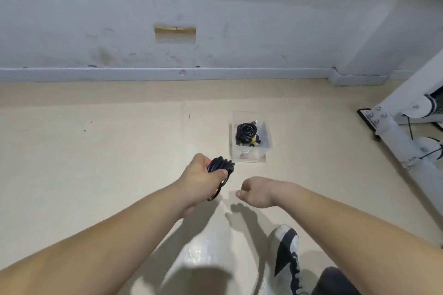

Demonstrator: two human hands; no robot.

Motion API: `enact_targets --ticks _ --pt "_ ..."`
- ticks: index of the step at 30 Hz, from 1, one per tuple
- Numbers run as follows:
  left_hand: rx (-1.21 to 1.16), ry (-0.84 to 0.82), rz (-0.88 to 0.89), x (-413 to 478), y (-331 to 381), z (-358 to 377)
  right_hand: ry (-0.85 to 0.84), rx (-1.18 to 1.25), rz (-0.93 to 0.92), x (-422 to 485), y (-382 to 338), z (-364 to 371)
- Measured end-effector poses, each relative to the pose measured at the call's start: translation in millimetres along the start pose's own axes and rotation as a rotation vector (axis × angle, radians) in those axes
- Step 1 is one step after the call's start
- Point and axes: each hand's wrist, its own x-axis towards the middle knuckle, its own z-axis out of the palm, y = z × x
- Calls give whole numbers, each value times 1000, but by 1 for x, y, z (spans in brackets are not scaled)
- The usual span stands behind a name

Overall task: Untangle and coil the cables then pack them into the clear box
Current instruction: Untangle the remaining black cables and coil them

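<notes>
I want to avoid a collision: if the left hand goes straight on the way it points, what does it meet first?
The left hand, coiled cable leading, would probably meet the near wall of the clear box; depth unclear.

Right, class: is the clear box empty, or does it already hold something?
Not empty: the clear box holds a coiled black cable. The left hand grips a second coil outside it.
</notes>
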Motion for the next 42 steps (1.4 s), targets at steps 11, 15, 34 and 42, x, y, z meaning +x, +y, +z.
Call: enact_targets --ticks 11,15,34,42 --pt "2 -76 -80 78 -57 10 -60 -127 133 136 62 68" --pt "-64 -31 -152 92 -66 14 -6 -60 115 153 75 100" --pt "25 66 48 45 -16 -24 369 1231 2 72 -33 -42" --pt "311 88 245 -35 46 -84 189 1260 -362 -65 -88 -109"
